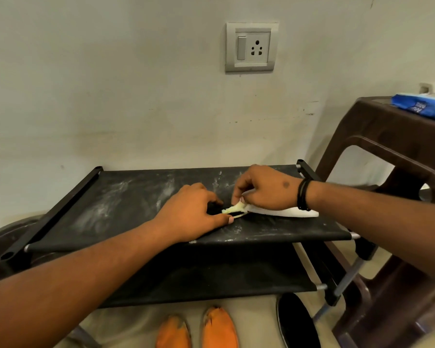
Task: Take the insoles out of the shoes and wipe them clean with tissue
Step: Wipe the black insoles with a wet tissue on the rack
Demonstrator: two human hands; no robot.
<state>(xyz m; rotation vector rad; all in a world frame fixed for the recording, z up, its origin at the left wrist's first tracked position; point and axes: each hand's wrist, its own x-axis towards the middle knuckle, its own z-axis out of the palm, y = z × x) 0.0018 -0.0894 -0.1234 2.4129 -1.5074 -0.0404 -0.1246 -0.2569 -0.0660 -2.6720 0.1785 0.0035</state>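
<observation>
Both hands grip a white shoe — on rack.

A black fabric rack stands against the wall, with two shelves slung between dark side bars. The top shelf is smeared with white dust, thickest toward its left half and along the back edge. A white shoe lies on it near the right front corner, its length along the front edge. The lower shelf looks bare where it shows. On the floor before the rack's front edge lie two orange insoles side by side, and a black sole to their right.
</observation>
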